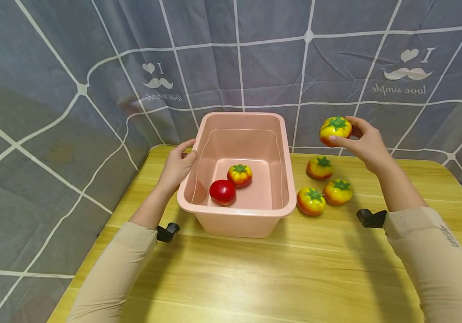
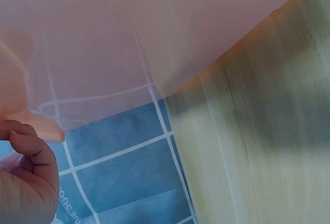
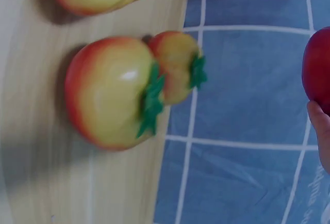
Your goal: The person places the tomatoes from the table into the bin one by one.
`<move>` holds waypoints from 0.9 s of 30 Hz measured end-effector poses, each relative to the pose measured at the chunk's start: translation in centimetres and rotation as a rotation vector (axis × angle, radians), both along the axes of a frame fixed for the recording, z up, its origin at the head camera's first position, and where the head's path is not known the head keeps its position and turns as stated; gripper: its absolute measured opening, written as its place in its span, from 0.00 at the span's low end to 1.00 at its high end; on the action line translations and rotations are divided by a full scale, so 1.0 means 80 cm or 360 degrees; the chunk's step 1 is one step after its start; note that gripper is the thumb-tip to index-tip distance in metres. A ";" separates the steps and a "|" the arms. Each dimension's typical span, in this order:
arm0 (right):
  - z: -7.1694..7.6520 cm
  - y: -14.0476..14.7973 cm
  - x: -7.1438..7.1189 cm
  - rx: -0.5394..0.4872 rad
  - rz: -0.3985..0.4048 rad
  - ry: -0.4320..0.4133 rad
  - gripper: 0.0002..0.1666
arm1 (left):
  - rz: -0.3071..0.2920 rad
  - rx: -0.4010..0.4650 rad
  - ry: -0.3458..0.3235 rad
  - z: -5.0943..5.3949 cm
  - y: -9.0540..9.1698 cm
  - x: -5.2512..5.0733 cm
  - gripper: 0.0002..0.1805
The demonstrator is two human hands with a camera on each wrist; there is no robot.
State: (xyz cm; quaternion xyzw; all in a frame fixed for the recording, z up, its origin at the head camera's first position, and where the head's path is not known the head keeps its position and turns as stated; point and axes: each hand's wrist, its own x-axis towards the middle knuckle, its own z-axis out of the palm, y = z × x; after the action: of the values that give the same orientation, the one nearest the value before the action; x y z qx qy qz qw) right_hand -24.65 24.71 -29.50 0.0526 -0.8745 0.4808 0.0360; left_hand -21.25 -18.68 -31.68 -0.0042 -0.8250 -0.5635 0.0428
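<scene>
The head view shows the right hand (image 1: 366,144) pinching a yellow-red persimmon (image 1: 336,131) between thumb and fingers, in the air to the right of the pink plastic tub (image 1: 235,223). The left hand (image 1: 176,165) holds the tub's left rim with bent fingers. On the tub floor lie a leafy persimmon (image 1: 239,176) and, just beside it, a red fruit (image 1: 223,193) with no leaf visible, perhaps a persimmon turned over. On the wooden table (image 1: 235,278), right of the tub, are a rear persimmon (image 1: 320,168), a front persimmon (image 1: 311,202) and a rightmost persimmon (image 1: 338,193). I judge the step in hand to be transferring the pinched fruit into the tub. The next move calls for carrying it leftward over the rim, lowering it gently, and only then loosening the fingers.
</scene>
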 end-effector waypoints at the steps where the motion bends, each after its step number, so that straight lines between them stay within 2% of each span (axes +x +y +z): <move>1: 0.003 -0.004 -0.001 0.0004 0.0010 0.0005 0.50 | 0.0002 0.0001 0.0002 0.000 0.000 0.000 0.27; 11: 0.025 -0.042 -0.015 -0.0021 0.0094 0.0095 0.46 | 0.0001 0.0016 0.0017 -0.003 -0.001 -0.002 0.27; 27: 0.057 -0.102 -0.034 0.0016 0.0293 0.0112 0.46 | 0.0006 0.0047 0.0000 0.001 0.002 -0.001 0.27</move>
State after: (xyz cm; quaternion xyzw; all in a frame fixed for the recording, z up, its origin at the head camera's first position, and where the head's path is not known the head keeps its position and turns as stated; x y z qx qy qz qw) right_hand -27.36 16.58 -24.96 0.1498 -0.8666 0.4756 0.0222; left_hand -21.34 -18.55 -31.63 -0.0022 -0.8166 -0.5755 0.0440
